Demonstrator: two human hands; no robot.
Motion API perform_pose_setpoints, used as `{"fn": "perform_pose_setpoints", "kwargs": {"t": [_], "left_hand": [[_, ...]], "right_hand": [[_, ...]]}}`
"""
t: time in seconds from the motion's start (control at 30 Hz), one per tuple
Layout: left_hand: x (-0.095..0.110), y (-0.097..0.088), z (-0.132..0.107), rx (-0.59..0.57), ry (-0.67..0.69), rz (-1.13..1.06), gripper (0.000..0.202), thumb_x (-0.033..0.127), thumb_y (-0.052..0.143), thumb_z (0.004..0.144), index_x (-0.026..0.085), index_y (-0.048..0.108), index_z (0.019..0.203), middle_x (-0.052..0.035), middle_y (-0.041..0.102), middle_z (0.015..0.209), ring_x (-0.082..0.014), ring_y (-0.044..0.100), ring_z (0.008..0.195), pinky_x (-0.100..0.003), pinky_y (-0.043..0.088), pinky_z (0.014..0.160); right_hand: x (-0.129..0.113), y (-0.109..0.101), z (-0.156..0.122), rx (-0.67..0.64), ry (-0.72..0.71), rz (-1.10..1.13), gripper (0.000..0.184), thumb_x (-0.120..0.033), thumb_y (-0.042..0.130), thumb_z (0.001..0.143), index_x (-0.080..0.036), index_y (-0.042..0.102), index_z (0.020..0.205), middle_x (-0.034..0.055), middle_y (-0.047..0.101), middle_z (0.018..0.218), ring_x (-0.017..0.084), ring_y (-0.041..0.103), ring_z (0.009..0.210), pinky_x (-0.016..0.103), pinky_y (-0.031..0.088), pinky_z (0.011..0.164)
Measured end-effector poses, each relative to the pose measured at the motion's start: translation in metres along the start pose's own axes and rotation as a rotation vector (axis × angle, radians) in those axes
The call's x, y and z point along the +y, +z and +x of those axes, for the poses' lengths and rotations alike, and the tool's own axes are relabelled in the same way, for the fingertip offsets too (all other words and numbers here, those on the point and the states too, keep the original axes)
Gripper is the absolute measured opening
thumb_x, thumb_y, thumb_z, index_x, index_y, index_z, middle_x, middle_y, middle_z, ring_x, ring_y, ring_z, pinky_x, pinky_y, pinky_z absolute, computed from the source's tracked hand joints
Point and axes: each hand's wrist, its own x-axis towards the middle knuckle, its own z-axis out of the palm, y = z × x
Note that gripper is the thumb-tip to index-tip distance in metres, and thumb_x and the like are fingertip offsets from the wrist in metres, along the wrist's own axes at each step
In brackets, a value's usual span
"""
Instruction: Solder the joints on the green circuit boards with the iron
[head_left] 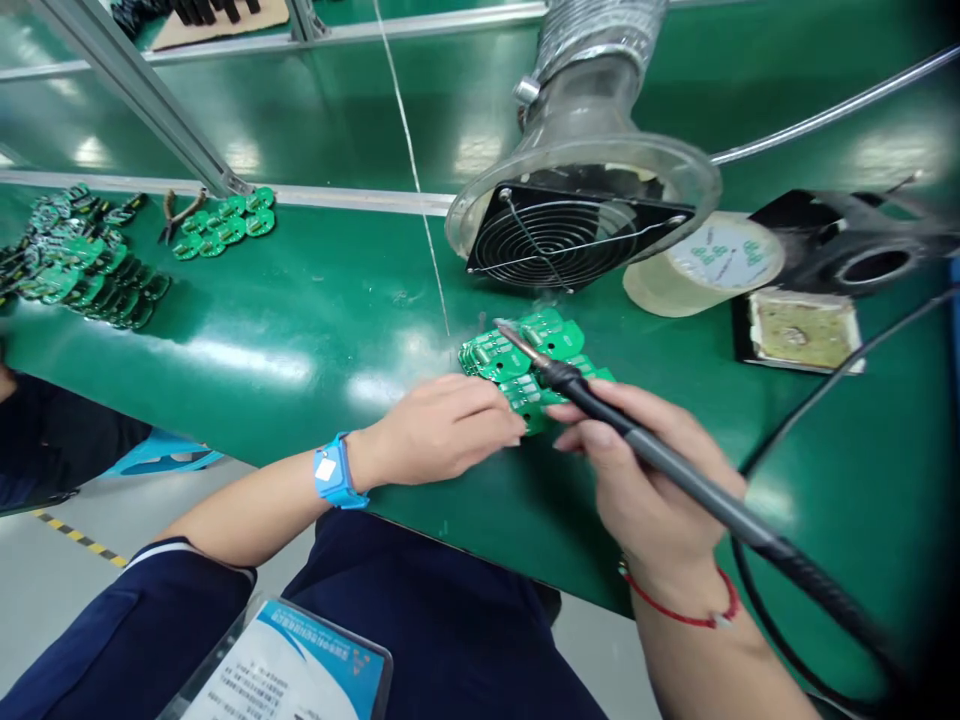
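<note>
My right hand is closed round the handle of a soldering iron. The iron's metal tip lies over a panel of green circuit boards, on the green worktop. At the panel's near left edge is my left hand, its fingers curled and pressed together. What those fingertips grip is hidden. A thin pale wire hangs down from above and ends out of sight just behind my left hand. A little smoke shows near the iron's tip.
A fume extractor hood with a black fan grille hangs just above the boards. To the right stand a pale roll, an iron stand and a sponge tray. Stacked boards, pliers and another panel lie left.
</note>
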Motion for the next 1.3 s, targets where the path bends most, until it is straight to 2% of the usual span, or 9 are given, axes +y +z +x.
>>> {"fn": "perform_pose_setpoints", "kwargs": {"t": [0.17,0.27,0.4,0.47,0.57,0.67,0.73,0.97,1.3], "left_hand": [[0.007,0.004,0.015,0.031,0.043,0.11,0.026,0.021,0.046,0.101,0.018,0.061,0.08,0.0005,0.066,0.076,-0.0105,0.058,0.069,-0.023,0.046,0.066],[0.002,-0.005,0.024,0.049,0.078,0.248,0.019,0.017,0.049,0.098,0.018,0.062,0.084,0.0012,0.066,0.075,-0.0114,0.055,0.066,-0.026,0.041,0.062],[-0.005,-0.02,0.027,0.157,0.008,0.397,0.012,0.016,0.054,0.096,0.018,0.061,0.087,-0.0002,0.067,0.077,-0.0133,0.053,0.068,-0.03,0.035,0.061],[-0.005,-0.021,0.023,0.137,-0.091,0.293,0.014,0.019,0.053,0.097,0.018,0.061,0.086,-0.0018,0.066,0.079,-0.0133,0.056,0.072,-0.029,0.04,0.065],[-0.003,-0.019,0.018,-0.017,-0.264,-0.011,0.015,0.017,0.052,0.097,0.016,0.06,0.085,-0.002,0.064,0.08,-0.0117,0.057,0.074,-0.025,0.045,0.067],[-0.006,-0.019,0.024,-0.183,-0.42,-0.299,0.011,0.01,0.055,0.091,0.015,0.062,0.085,0.0011,0.062,0.077,-0.0082,0.054,0.067,-0.021,0.043,0.062],[-0.012,-0.021,0.032,-0.213,-0.482,-0.344,0.015,0.006,0.053,0.088,0.015,0.065,0.089,0.002,0.061,0.077,-0.0072,0.052,0.064,-0.02,0.042,0.06],[-0.034,-0.018,0.038,0.147,-0.465,-0.05,0.018,0.007,0.051,0.08,0.015,0.067,0.076,0.001,0.05,0.071,-0.0105,0.049,0.067,-0.025,0.04,0.061],[-0.044,-0.007,0.029,0.236,-0.407,0.039,0.016,0.007,0.051,0.077,0.016,0.063,0.071,-0.0004,0.047,0.069,-0.0134,0.049,0.069,-0.029,0.043,0.063]], "right_hand": [[-0.012,0.004,0.002,-0.066,-0.083,-0.086,0.027,-0.026,0.068,0.084,-0.033,0.069,0.11,-0.0007,0.074,0.095,0.016,0.072,0.081,0.032,0.062,0.071],[-0.009,0.001,0.005,0.046,0.038,-0.122,0.022,-0.032,0.071,0.081,-0.029,0.071,0.103,0.001,0.073,0.093,0.016,0.07,0.076,0.031,0.06,0.067],[0.0,-0.016,0.015,0.249,0.232,0.001,0.036,-0.038,0.078,0.074,-0.024,0.069,0.107,0.0018,0.072,0.083,0.012,0.061,0.057,0.027,0.052,0.051],[0.003,-0.027,0.023,0.288,0.245,0.023,0.039,-0.038,0.079,0.072,-0.023,0.069,0.107,0.0022,0.071,0.079,0.012,0.061,0.054,0.027,0.051,0.049],[0.005,-0.041,0.032,0.266,0.205,-0.039,0.035,-0.038,0.078,0.074,-0.022,0.071,0.104,0.0026,0.072,0.076,0.013,0.062,0.053,0.027,0.052,0.049],[0.012,-0.045,0.035,0.253,0.115,-0.06,0.03,-0.036,0.077,0.075,-0.021,0.074,0.101,0.0025,0.071,0.072,0.013,0.062,0.052,0.027,0.051,0.048],[0.019,-0.043,0.033,0.28,0.048,-0.029,0.027,-0.034,0.076,0.076,-0.02,0.075,0.099,0.0029,0.071,0.073,0.013,0.063,0.052,0.027,0.05,0.047],[0.034,-0.034,0.022,0.345,-0.173,0.085,0.012,-0.029,0.071,0.076,-0.022,0.074,0.085,-0.0015,0.062,0.06,0.013,0.055,0.046,0.028,0.041,0.041],[0.027,-0.033,0.019,0.235,-0.158,0.007,0.012,-0.026,0.069,0.078,-0.024,0.074,0.088,-0.0024,0.062,0.061,0.013,0.053,0.047,0.029,0.037,0.04]]}}
